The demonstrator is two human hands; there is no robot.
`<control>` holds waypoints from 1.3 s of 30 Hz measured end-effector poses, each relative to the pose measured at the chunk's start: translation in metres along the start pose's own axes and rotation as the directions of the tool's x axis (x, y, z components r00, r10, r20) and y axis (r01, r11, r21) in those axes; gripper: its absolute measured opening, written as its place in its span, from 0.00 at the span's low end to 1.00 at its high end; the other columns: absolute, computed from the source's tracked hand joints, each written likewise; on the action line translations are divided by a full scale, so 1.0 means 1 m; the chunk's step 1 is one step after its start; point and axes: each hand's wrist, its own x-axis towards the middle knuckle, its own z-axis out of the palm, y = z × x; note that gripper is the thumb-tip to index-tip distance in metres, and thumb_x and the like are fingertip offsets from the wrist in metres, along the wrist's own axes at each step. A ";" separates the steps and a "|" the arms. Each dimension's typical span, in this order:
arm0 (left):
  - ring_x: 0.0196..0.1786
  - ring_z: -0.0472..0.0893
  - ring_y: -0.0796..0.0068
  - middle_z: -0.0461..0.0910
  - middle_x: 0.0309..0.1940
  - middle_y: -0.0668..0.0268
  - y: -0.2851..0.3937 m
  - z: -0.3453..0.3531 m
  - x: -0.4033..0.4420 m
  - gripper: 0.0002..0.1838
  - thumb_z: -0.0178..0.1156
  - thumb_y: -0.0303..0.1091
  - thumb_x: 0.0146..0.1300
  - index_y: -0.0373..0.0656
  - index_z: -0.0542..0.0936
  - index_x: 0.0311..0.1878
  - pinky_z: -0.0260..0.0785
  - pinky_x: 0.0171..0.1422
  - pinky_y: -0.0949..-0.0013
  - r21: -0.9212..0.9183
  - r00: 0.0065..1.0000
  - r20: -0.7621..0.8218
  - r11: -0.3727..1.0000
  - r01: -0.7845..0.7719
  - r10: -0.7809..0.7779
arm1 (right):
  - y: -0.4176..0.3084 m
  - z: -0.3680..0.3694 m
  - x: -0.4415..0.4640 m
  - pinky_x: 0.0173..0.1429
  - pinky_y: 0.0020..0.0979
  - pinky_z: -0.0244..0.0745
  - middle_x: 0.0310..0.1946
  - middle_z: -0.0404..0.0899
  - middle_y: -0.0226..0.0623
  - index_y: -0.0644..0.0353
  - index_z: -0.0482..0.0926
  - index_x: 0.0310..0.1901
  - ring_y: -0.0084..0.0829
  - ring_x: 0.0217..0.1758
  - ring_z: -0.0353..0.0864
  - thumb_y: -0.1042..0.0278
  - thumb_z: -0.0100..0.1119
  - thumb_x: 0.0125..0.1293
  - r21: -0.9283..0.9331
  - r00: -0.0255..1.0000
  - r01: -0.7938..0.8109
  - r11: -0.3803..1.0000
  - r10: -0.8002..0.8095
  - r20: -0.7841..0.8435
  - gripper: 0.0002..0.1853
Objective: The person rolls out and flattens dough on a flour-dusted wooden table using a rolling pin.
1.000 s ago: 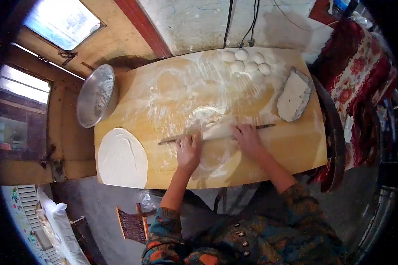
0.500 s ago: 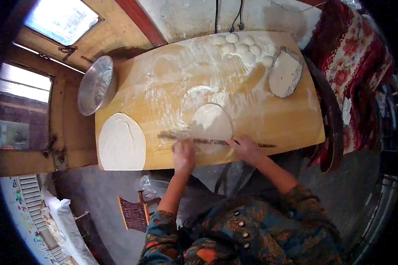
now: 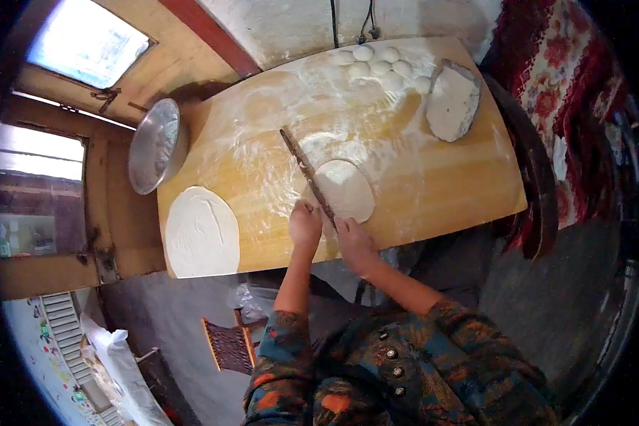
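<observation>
Your right hand (image 3: 356, 245) grips the rolling pin (image 3: 307, 170), left hand's (image 3: 305, 224) grasp unclear; two dough rounds (image 3: 200, 231) lie flat, the desk's (image 3: 461, 177) far-edge balls (image 3: 381, 67) unrolled.

right grip (image 3: 356, 246): holds rolling pin (image 3: 304, 165), aslant | left grip (image 3: 306, 224): beside pin | dough round (image 3: 348, 190): flat
</observation>
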 end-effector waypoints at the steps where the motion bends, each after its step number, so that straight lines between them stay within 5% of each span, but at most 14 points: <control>1: 0.35 0.81 0.51 0.81 0.33 0.52 -0.002 0.001 0.003 0.12 0.64 0.33 0.56 0.36 0.76 0.38 0.74 0.40 0.57 -0.074 1.000 0.020 0.997 0.016 -0.014 | -0.001 0.002 -0.001 0.52 0.47 0.74 0.52 0.72 0.52 0.60 0.66 0.62 0.52 0.51 0.76 0.63 0.50 0.68 -0.020 0.999 -0.012 1.000 0.011 -0.040 0.23; 3: 0.31 0.82 0.52 0.82 0.32 0.52 -0.008 0.004 0.010 0.11 0.62 0.30 0.57 0.35 0.78 0.42 0.75 0.39 0.60 -0.218 0.997 0.066 0.975 0.054 -0.040 | -0.005 0.004 0.000 0.51 0.47 0.74 0.51 0.71 0.54 0.61 0.66 0.62 0.51 0.50 0.76 0.64 0.53 0.66 -0.057 0.992 -0.039 0.998 0.032 -0.118 0.24; 6: 0.32 0.80 0.75 0.81 0.34 0.55 0.034 -0.002 0.003 0.12 0.60 0.26 0.59 0.32 0.78 0.45 0.75 0.36 0.70 -0.653 0.971 0.238 0.741 0.159 0.000 | -0.018 -0.022 0.008 0.50 0.47 0.73 0.48 0.73 0.52 0.66 0.65 0.61 0.49 0.50 0.76 0.68 0.56 0.62 -0.001 0.981 0.037 0.999 -0.037 -0.190 0.26; 10: 0.44 0.81 0.56 0.82 0.42 0.55 0.024 0.012 0.024 0.14 0.56 0.24 0.61 0.39 0.80 0.50 0.73 0.51 0.62 -0.371 0.820 0.010 0.763 -0.529 0.573 | 0.009 0.001 0.041 0.52 0.47 0.71 0.44 0.75 0.46 0.69 0.67 0.59 0.47 0.51 0.74 0.72 0.54 0.61 -0.076 0.999 0.000 0.997 -0.003 -0.046 0.24; 11: 0.55 0.77 0.52 0.81 0.47 0.57 0.023 0.001 0.028 0.19 0.56 0.23 0.58 0.45 0.78 0.55 0.63 0.65 0.54 -0.157 0.760 0.141 0.772 -0.616 0.635 | 0.013 0.000 0.039 0.53 0.46 0.70 0.43 0.76 0.44 0.69 0.68 0.58 0.46 0.51 0.74 0.73 0.54 0.60 -0.121 0.996 0.011 0.993 -0.022 -0.083 0.23; 14: 0.60 0.73 0.56 0.79 0.50 0.62 0.044 -0.033 0.018 0.23 0.55 0.20 0.53 0.50 0.79 0.53 0.59 0.66 0.50 0.186 0.646 0.194 0.619 -0.763 0.738 | 0.023 -0.026 0.042 0.48 0.43 0.71 0.40 0.77 0.40 0.62 0.73 0.48 0.41 0.47 0.76 0.70 0.54 0.60 -0.415 0.979 0.158 0.896 -0.197 -0.054 0.15; 15: 0.56 0.75 0.56 0.78 0.49 0.62 0.038 -0.029 0.020 0.23 0.57 0.23 0.54 0.51 0.77 0.55 0.58 0.65 0.47 0.221 0.627 0.191 0.589 -0.777 0.756 | 0.029 -0.037 0.045 0.46 0.42 0.72 0.39 0.77 0.38 0.59 0.76 0.44 0.39 0.46 0.77 0.68 0.54 0.60 -0.526 0.963 0.225 0.820 -0.268 -0.007 0.11; 18: 0.53 0.75 0.56 0.77 0.47 0.63 0.032 -0.020 0.011 0.21 0.57 0.26 0.56 0.49 0.77 0.55 0.60 0.62 0.47 0.075 0.677 0.274 0.686 -0.723 0.684 | 0.048 -0.057 0.044 0.52 0.42 0.69 0.40 0.76 0.37 0.57 0.76 0.44 0.37 0.49 0.75 0.69 0.53 0.59 -0.479 0.899 0.323 0.816 -0.423 -0.115 0.11; 21: 0.52 0.75 0.58 0.76 0.44 0.62 0.022 -0.003 -0.014 0.20 0.56 0.28 0.56 0.48 0.78 0.54 0.62 0.61 0.50 0.029 0.657 0.241 0.672 -0.740 0.714 | 0.057 -0.063 0.021 0.60 0.44 0.64 0.48 0.76 0.39 0.60 0.76 0.51 0.38 0.55 0.73 0.67 0.51 0.60 -0.461 0.955 0.296 0.837 -0.274 0.115 0.17; 24: 0.52 0.75 0.59 0.76 0.44 0.61 0.025 -0.003 -0.031 0.19 0.56 0.27 0.56 0.47 0.79 0.52 0.64 0.60 0.54 -0.017 0.649 0.288 0.681 -0.732 0.704 | 0.058 -0.042 -0.013 0.68 0.46 0.58 0.59 0.72 0.45 0.64 0.72 0.60 0.42 0.65 0.67 0.64 0.49 0.62 -0.646 0.939 0.288 0.707 -0.339 0.047 0.25; 27: 0.51 0.75 0.59 0.76 0.44 0.61 0.024 -0.009 -0.031 0.20 0.56 0.26 0.54 0.46 0.79 0.53 0.64 0.59 0.57 -0.097 0.601 0.332 0.660 -0.745 0.727 | 0.040 -0.028 -0.034 0.73 0.49 0.51 0.67 0.64 0.50 0.68 0.66 0.66 0.46 0.72 0.59 0.62 0.50 0.63 -0.545 0.981 0.192 0.816 -0.154 0.116 0.30; 31: 0.56 0.73 0.55 0.74 0.51 0.59 0.022 -0.017 -0.025 0.25 0.57 0.26 0.54 0.47 0.77 0.58 0.64 0.60 0.54 -0.153 0.547 0.470 0.674 -0.723 0.693 | 0.027 -0.023 -0.042 0.75 0.51 0.46 0.69 0.61 0.52 0.68 0.65 0.66 0.50 0.73 0.58 0.59 0.51 0.64 -0.447 0.992 0.129 0.885 -0.110 0.070 0.31; 34: 0.60 0.70 0.52 0.72 0.56 0.56 0.025 -0.022 -0.026 0.27 0.56 0.26 0.54 0.46 0.74 0.61 0.61 0.63 0.50 0.005 0.555 0.417 0.609 -0.793 0.720 | 0.029 -0.020 -0.031 0.75 0.51 0.45 0.70 0.60 0.52 0.68 0.64 0.67 0.50 0.72 0.58 0.56 0.53 0.64 -0.411 0.993 0.115 0.904 -0.095 0.069 0.33; 39: 0.68 0.64 0.48 0.66 0.65 0.52 0.037 -0.031 -0.020 0.32 0.56 0.28 0.57 0.45 0.67 0.68 0.52 0.71 0.45 0.095 0.779 0.260 0.787 -0.609 0.571 | 0.038 -0.047 0.043 0.75 0.51 0.47 0.69 0.60 0.51 0.66 0.62 0.68 0.50 0.73 0.58 0.52 0.59 0.60 -0.508 0.996 0.024 0.861 -0.065 -0.063 0.38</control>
